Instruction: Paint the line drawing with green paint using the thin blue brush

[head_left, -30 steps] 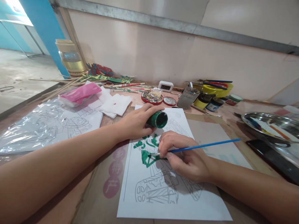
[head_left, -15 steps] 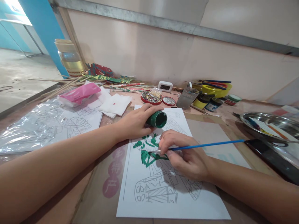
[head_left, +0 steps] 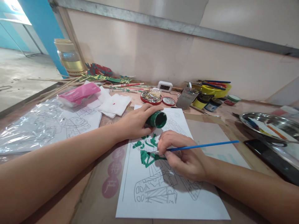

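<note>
Because the left hand point(head_left: 135, 123) grips a green paint jar point(head_left: 154, 120) tilted, drips could hit the white paper point(head_left: 168, 211); right hand point(head_left: 187, 165) pinches a blue-handled brush point(head_left: 205, 145).

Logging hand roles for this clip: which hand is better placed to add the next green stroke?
Right, most likely: the right hand holds the blue paintbrush, bristles at the green paint, while the left hand grips the tilted jar.

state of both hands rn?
Left hand: closed around the green paint jar, its mouth tilted.
Right hand: closed on the blue paintbrush, tip at the green paint on the paper.
</note>
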The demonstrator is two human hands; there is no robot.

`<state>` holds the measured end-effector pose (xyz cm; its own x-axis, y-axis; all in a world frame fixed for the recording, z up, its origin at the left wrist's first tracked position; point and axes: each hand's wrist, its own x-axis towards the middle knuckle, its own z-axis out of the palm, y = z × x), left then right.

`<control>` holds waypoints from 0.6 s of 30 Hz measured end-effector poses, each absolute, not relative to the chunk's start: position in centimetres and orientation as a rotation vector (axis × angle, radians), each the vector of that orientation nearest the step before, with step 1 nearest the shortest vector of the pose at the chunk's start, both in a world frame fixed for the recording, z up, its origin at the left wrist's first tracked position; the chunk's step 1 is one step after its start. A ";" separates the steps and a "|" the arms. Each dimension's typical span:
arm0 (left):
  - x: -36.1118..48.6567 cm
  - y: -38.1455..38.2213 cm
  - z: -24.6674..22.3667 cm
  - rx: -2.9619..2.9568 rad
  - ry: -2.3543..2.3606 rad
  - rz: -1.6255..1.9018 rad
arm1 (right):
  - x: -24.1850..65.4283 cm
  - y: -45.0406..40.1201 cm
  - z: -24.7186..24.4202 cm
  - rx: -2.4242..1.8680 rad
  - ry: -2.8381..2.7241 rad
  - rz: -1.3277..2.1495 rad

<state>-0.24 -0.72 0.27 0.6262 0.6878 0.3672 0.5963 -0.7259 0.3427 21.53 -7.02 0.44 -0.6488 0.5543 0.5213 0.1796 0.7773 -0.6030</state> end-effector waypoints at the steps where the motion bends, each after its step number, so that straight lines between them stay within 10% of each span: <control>1: -0.2 -0.7 0.3 2.658 1.061 0.719 | 21.5 -7.0 0.5 -0.545 -2.246 0.663; 18: -0.2 -0.6 0.3 2.658 1.058 0.712 | 21.4 -7.1 0.6 -0.539 -2.252 0.671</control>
